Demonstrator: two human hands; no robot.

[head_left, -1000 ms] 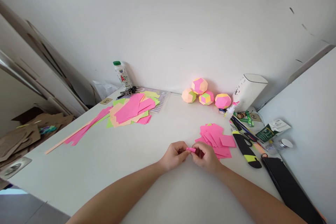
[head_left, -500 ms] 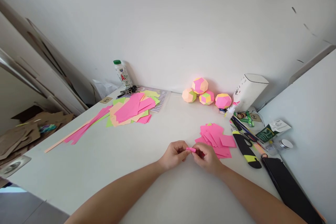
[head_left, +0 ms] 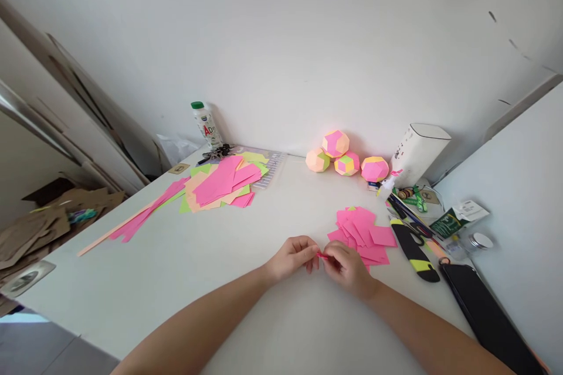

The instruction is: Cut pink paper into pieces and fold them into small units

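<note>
Pale worktop [head_left: 211,263] spreads beneath the left hand [head_left: 291,258] and right hand [head_left: 348,266], both pinching a small pink paper [head_left: 322,255] between them, which now shows narrower than a moment ago, suggesting it is being turned or flattened.

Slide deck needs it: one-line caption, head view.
Left hand and right hand pinch a small pink paper piece near a loose pink paper pile.

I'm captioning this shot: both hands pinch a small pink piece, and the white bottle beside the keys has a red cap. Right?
Not quite: the head view shows a green cap on the white bottle beside the keys, not a red one. The left hand and right hand do pinch a small pink piece.
</note>
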